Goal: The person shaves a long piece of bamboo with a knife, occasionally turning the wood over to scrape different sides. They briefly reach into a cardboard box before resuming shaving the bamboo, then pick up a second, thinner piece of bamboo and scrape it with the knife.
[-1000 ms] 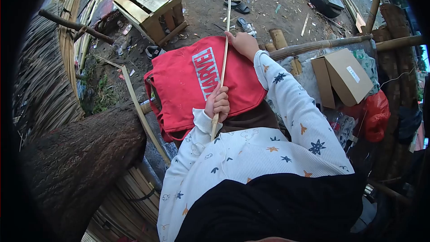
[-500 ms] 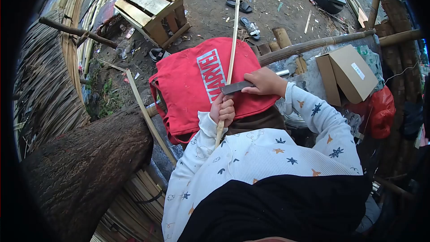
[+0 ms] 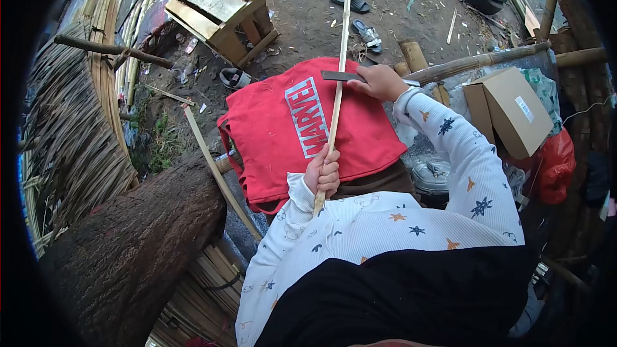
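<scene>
A long pale strip of bamboo or wood (image 3: 339,93) runs upright over a red cloth bag (image 3: 263,122) with white lettering, which lies on the lap. Wrapped round the strip's lower part is my left hand (image 3: 322,172), its fingers closed. My right hand (image 3: 380,82) grips a dark flat-bladed knife (image 3: 335,76), whose blade crosses the strip near its upper half. The knife's handle is mostly hidden inside the right hand.
A wooden crate (image 3: 225,13) stands at the upper left, with sandals (image 3: 367,35) on the dirt beyond the bag. A cardboard box (image 3: 514,112) is at the right. A thick log (image 3: 135,244) lies at the lower left.
The right hand and knife have moved up the strip, away from the body. My left hand has come down slightly with the strip in it, so the hands are farther apart.
</scene>
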